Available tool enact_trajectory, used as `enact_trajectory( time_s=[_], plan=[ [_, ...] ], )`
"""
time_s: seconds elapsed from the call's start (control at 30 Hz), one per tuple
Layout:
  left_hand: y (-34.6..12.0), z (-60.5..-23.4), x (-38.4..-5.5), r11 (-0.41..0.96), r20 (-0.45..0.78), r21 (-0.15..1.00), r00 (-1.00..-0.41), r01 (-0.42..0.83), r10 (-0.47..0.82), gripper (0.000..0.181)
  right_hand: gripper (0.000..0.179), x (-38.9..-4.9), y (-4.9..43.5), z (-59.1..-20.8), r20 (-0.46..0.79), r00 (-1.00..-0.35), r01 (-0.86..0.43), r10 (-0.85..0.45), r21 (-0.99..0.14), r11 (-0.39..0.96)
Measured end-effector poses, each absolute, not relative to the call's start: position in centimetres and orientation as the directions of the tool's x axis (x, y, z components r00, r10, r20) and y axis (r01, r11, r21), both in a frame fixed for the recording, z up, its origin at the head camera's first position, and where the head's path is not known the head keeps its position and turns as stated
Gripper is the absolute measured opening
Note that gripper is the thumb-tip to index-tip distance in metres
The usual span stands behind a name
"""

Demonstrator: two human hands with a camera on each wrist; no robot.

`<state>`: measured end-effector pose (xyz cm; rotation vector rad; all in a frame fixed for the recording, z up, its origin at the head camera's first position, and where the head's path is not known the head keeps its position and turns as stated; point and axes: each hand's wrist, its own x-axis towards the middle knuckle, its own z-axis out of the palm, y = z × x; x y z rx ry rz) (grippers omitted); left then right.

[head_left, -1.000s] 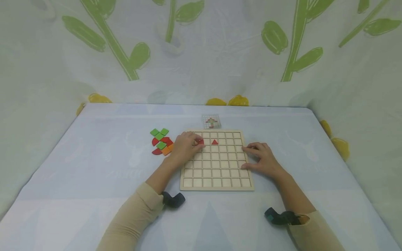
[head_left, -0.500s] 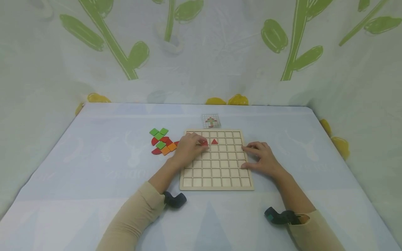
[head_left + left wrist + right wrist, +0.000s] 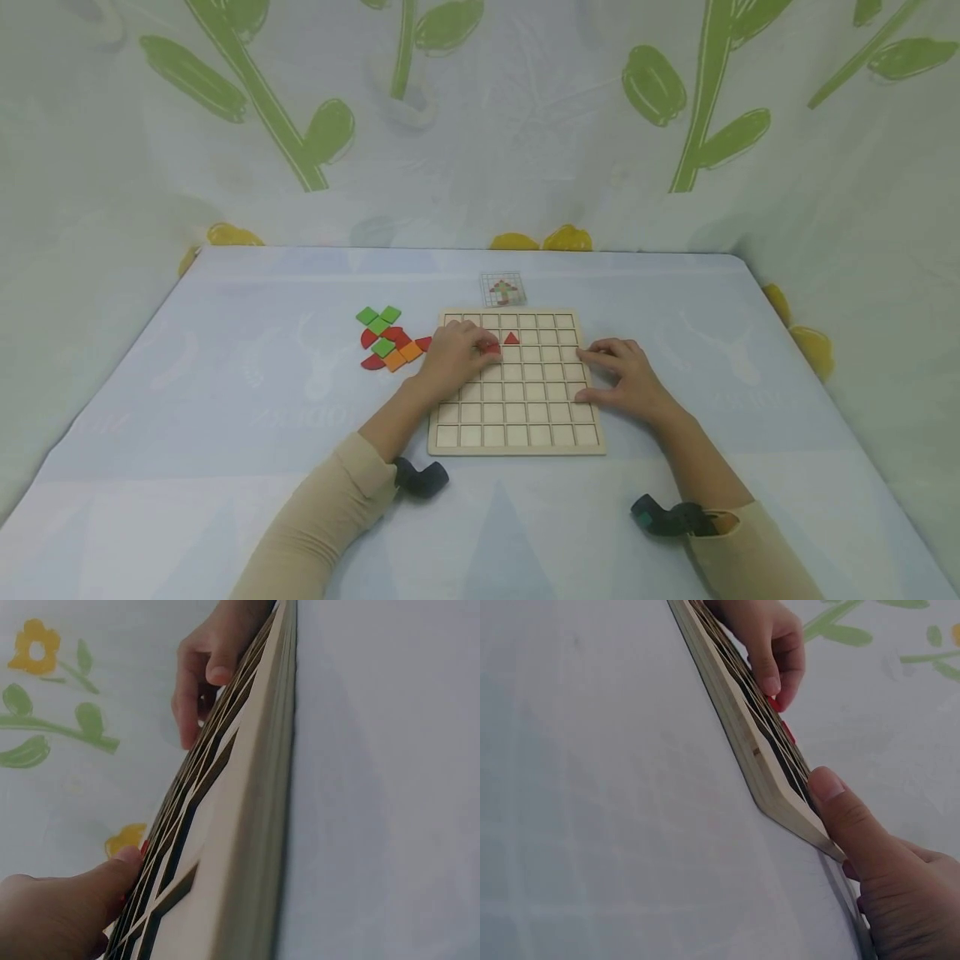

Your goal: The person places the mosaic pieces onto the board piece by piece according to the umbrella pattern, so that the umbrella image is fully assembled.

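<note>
Left forearm [image 3: 384,427]: directed obliquely forward and toward the person's right, bare below a beige left sleeve [image 3: 318,517]. Left hand [image 3: 452,354]: back turned upward, the left thumb [image 3: 120,871] and left forefinger [image 3: 486,336] drawn together in a pinch. Right forearm [image 3: 697,462]: directed forward and toward the left, bare below a matching right sleeve [image 3: 757,554]. Right hand [image 3: 628,385]: angled farther leftward at the wrist, the right thumb [image 3: 847,814] and right forefinger [image 3: 602,358] extended and spread apart. The 2 hands lie well apart.
</note>
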<state>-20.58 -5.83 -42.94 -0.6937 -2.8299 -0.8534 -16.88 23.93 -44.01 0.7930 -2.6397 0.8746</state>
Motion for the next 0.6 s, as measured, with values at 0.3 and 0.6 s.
enact_trajectory(
  time_s=[0.3, 0.6],
  plan=[
    [-5.90, -43.00, -20.47, 0.741, 0.219, 0.498, -0.892, 0.450, 0.394, 0.031, 0.064, -16.91, 23.95, -44.10, 0.387, -0.824, -0.563, -0.414, -0.479, 0.673],
    [-6.02, -43.01, -20.37, 0.726, 0.232, 0.521, -0.893, 0.449, 0.386, 0.026, 0.064, -17.04, 23.98, -44.22, 0.377, -0.829, -0.556, -0.413, -0.481, 0.678]
  ],
)
